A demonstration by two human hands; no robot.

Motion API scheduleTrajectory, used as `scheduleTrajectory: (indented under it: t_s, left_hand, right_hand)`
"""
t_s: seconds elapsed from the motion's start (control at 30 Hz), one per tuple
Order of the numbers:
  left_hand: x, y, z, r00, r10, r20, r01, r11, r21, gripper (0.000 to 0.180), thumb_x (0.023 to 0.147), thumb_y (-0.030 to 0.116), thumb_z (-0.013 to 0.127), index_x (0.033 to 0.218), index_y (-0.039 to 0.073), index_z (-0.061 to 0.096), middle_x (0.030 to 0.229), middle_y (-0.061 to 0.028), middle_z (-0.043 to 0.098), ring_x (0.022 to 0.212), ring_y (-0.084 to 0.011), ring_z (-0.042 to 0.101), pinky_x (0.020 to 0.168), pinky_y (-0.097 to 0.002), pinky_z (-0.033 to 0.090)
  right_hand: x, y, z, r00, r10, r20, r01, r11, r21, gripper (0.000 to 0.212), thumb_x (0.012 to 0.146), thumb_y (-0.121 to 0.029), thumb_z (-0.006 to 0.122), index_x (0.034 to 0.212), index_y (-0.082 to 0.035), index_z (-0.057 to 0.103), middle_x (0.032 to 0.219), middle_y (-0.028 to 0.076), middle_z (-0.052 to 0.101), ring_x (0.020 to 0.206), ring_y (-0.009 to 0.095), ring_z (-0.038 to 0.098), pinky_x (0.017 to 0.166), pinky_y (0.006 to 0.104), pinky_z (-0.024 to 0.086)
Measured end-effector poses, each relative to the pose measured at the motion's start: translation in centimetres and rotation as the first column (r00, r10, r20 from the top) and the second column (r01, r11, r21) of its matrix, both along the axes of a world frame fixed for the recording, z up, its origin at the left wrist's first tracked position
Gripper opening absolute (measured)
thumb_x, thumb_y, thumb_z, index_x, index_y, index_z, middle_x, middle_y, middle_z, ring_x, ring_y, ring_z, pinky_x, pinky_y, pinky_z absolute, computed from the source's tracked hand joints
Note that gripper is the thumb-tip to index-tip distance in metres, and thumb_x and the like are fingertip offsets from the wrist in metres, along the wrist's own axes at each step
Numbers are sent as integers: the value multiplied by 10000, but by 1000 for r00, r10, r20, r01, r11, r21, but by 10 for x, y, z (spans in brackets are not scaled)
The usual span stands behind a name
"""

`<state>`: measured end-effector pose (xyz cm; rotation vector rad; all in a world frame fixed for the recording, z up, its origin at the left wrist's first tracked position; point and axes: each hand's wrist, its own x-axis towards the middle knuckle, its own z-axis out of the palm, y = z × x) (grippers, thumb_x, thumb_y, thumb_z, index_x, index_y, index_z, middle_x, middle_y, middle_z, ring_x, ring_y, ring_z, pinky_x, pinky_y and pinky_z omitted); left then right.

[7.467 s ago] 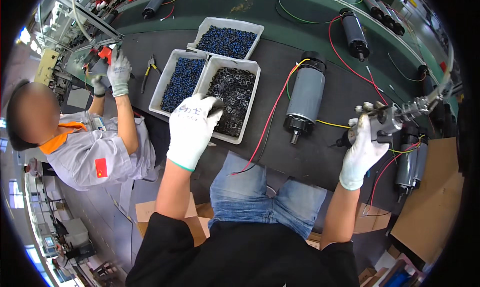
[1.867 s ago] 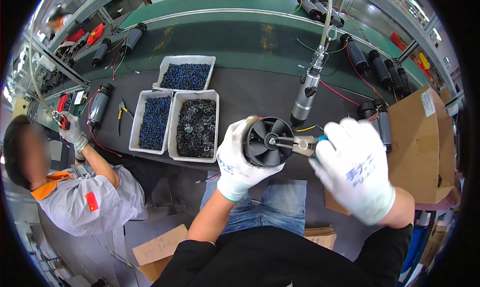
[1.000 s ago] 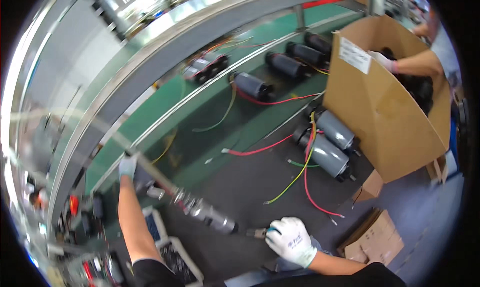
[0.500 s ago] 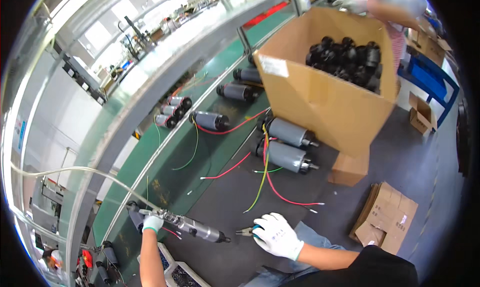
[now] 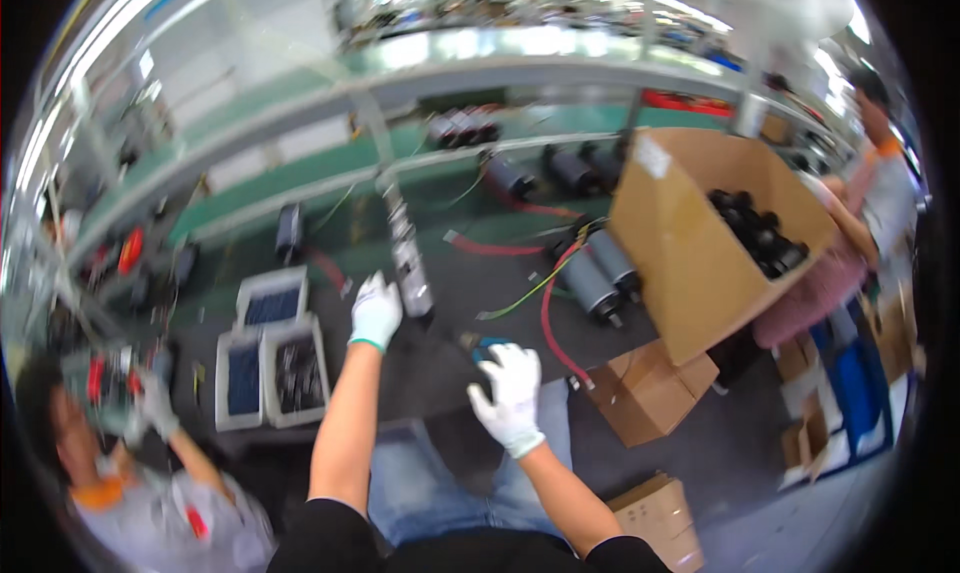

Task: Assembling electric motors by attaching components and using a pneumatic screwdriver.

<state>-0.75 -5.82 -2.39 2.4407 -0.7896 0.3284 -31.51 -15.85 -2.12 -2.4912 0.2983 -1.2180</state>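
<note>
My left hand (image 5: 376,313), in a white glove, is beside a silver tool (image 5: 408,258) shaped like a pneumatic screwdriver, which hangs tilted from a hose. Its fingers are stretched out with nothing visible in them; blur hides whether it touches the tool. My gloved right hand (image 5: 512,398) is at the near edge of the dark bench, thumb spread away from the fingers. Pliers (image 5: 480,345) with blue-green handles lie at its fingertips. Beyond it are grey cylindrical motors (image 5: 590,283) with red and yellow-green wires. Another motor (image 5: 289,231) stands farther left.
Grey trays (image 5: 327,373) of small dark parts sit left of my left arm. A large carton (image 5: 690,263) of black parts stands at the right, a smaller box (image 5: 645,398) below it. Co-workers are at the left (image 5: 150,483) and far right (image 5: 885,193). Motors line the green conveyor (image 5: 340,163).
The view has swung, bringing trays and the left co-worker into sight. My left hand has left the motor at the left. My right hand has loosened around the pliers. The tool hangs more upright.
</note>
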Motion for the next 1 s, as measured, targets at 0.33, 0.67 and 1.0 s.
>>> scheduleTrajectory:
  t_s: [0.33,0.67,1.0]
  left_hand:
    - [-263,167,18,990,-141,7,139,972,-188,389,794,123,765,1172,50,715,1178,-162,706,1137,-374,657,1014,-473,513]
    - [-142,87,-6,909,-413,-60,393,895,-210,366,812,167,758,1161,60,727,1142,-156,708,1091,-385,668,949,-495,544]
    - [-138,85,-18,866,-464,-188,450,886,-114,419,825,261,774,1180,45,720,1212,-177,700,1148,-354,648,1011,-517,496]
  right_hand:
    - [-296,-15,-320,641,-65,-765,720,398,569,383,1049,-255,545,1217,76,639,1109,259,698,1010,338,668,971,419,520]
    - [-241,-3,-393,542,-243,-804,840,174,514,401,1029,-224,530,1293,72,588,1194,279,661,1088,381,636,1020,455,493]
    - [-59,51,-403,613,-185,-768,790,132,598,446,1009,-194,514,1370,68,536,1279,298,625,1166,423,605,1069,492,466]
